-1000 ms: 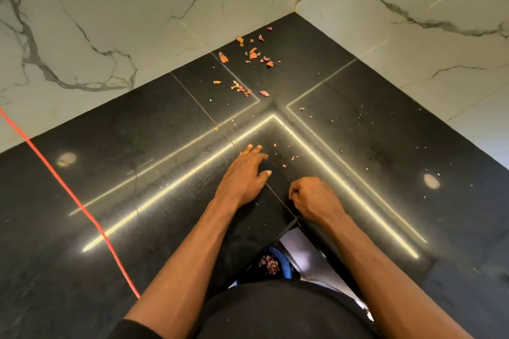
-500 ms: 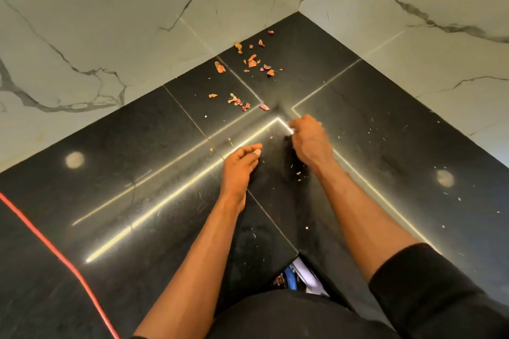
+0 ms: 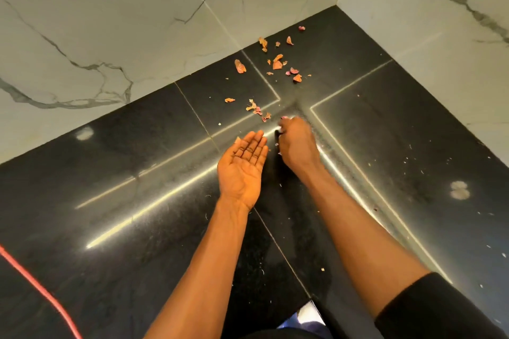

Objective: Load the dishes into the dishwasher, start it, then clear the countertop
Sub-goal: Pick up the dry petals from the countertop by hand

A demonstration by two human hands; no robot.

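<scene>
Fingers (image 3: pixel 254 145) of left hand (image 3: pixel 242 170) straight and together, palm up, holding nothing, just beside right hand (image 3: pixel 298 145). Right fingers curled under, knuckles up; pink fleck at the tips, grip on it not clear. Both low over black counter (image 3: pixel 124 214), near its corner. Scattered peels (image 3: pixel 276 64) just beyond, toward marble wall (image 3: pixel 137 35). Red cord (image 3: pixel 41 286) at lower left.

The black polished stone countertop (image 3: pixel 137 173) fills the lower frame, with orange-pink peel scraps (image 3: pixel 276 64) scattered at upper centre near the corner, pale crumbs (image 3: pixel 413 162) speckling its right side, and a red cord (image 3: pixel 41 289) crossing the lower left.
</scene>
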